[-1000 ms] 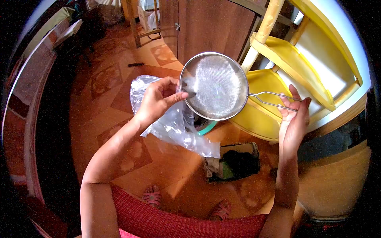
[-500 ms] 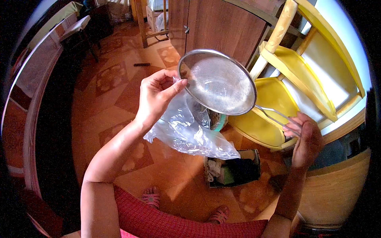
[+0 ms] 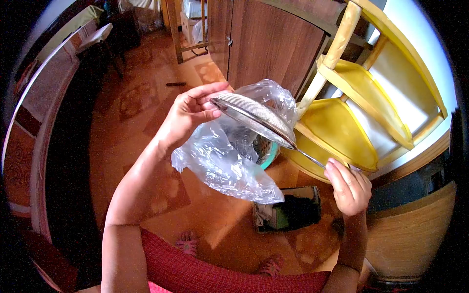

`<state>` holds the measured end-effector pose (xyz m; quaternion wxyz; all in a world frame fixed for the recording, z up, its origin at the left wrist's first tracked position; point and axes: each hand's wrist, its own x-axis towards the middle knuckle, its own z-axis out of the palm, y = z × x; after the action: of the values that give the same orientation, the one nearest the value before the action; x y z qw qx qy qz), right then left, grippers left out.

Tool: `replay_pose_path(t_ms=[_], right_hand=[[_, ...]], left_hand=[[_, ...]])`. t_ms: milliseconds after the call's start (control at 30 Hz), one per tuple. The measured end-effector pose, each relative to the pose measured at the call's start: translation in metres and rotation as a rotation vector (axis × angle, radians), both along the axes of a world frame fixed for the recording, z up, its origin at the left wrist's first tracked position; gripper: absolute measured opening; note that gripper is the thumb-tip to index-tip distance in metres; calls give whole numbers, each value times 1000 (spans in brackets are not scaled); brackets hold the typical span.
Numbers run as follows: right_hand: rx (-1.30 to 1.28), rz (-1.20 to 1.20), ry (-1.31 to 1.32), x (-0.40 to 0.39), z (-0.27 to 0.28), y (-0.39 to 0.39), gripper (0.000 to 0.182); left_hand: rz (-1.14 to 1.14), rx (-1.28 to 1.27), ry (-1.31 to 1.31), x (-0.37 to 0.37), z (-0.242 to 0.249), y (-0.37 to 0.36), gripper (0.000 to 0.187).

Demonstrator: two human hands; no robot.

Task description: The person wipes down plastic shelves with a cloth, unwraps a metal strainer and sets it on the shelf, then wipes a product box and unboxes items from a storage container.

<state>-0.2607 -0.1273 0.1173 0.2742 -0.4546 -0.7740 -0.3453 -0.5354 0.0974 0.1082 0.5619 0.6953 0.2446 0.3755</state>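
Note:
A round wire-mesh strainer [image 3: 259, 113] is held up in front of me, tilted nearly edge-on with its mesh bulging upward. My left hand [image 3: 198, 108] pinches the far-left end of its rim between thumb and fingers. At the other end, my right hand [image 3: 349, 188] is closed around the metal handle [image 3: 310, 158]. A crumpled clear plastic bag [image 3: 234, 163] hangs below and behind the strainer, close to my left hand; whether the fingers also grip it is hidden.
Yellow corner shelves [image 3: 337, 129] stand at right, near my right hand. On the tiled floor sit a box with cloths inside [image 3: 312, 227] and a basket with a turquoise rim [image 3: 270, 157], partly behind the bag. A brown cabinet [image 3: 273, 46] stands beyond.
The strainer has turned from showing its open bowl to nearly edge-on, mesh side up. My right hand has rolled over and moved left and slightly down. More of the bag shows behind the strainer.

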Motion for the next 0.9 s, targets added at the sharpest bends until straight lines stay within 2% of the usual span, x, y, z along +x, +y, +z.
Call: replay_pose_path(t_ms=[67,100,133,200,233,300,333,433,500,567,600,633,667,733,767,800,833,867,900], right_hand=[[12,-4,40,4,-3,2,32],[21,-8,81,4,-5,3,31],[-41,-53,231,2,-8,3,25],[-8,24,475,0,-12,10,21],[-8,28,476,-3,-11,10,21],[-247,-3,839,-10,-7,8,17],[-247,-2,839,-12,-7,10,17],[-451,-42,1015,-23,-8,20,10],[-566,-34,1156,-26,-25,30,12],[-683,20,1373,-32,-42,43,15],[-759,44,1485,-35,-49,49,17],[-763,99,1510,-36,-63,56,20],[-796,159,1630,-38,-73,59,18],[-563,440,1737,-40,-106,65,20],[-654,495,1984,-36,-109,69,25],[-589,587,1946,-40,-103,69,20],[-590,472,1856,-38,-104,69,21],[-589,360,1766,-38,-105,70,25],[-668,292,1816,-43,-85,63,28]], left_hand=[[-129,-169,-287,-2,0,2,54],[-168,-209,-336,-4,2,4,55],[-146,-213,-354,-4,2,5,51],[-120,-175,-368,-4,2,5,48],[-117,-173,-367,-4,2,5,48],[-48,-133,-348,-2,2,6,44],[-47,-132,-347,0,3,5,44],[43,104,-255,12,2,-6,39],[76,445,-60,25,8,-31,36],[-43,474,-12,40,-1,-53,36],[-160,446,-22,47,-6,-63,38],[-244,562,19,54,-9,-71,40],[-390,550,18,61,-21,-74,41],[-502,680,30,73,-23,-93,42],[-441,877,92,70,-18,-96,42],[-375,1072,155,66,-9,-99,44],[-220,1182,86,64,3,-98,49],[-46,1215,152,53,7,-86,48],[169,1210,128,42,18,-70,48]])
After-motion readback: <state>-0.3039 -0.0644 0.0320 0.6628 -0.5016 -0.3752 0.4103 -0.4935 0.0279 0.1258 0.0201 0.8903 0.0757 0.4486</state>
